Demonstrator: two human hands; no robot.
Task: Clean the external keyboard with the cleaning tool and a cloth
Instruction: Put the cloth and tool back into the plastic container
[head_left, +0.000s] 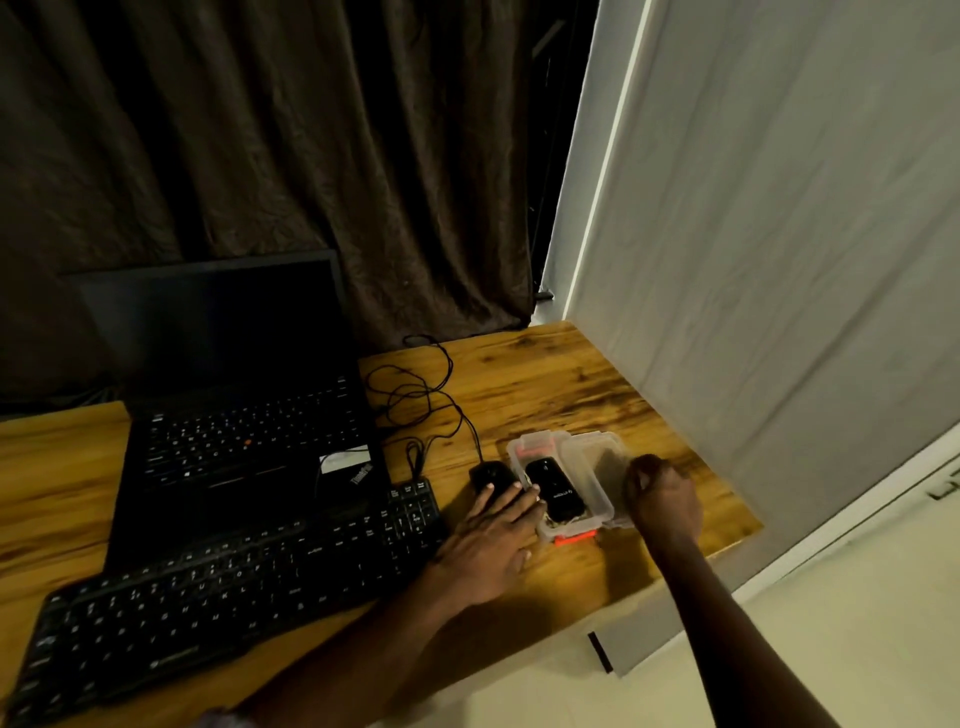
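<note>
Steadying clear plastic case (597, 514): left hand (488, 540) flat, fingers straight; right hand (662, 499) curled at lid (597, 457), grip unclear. Inside, cleaning tool (553, 488) likely light, rigid, slick; pinch mid-body.

Covering the near end of the mouse (491, 475) with the left hand (488, 545); hiding the right hand (662, 499) fingertips behind its knuckles; cropping the external keyboard (208, 597) at the lower left corner; blurring the label on the black device (553, 491).

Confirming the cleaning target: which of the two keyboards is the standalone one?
The external keyboard lying nearest the person, its number pad beside the left hand; the other is built into the laptop.
</note>
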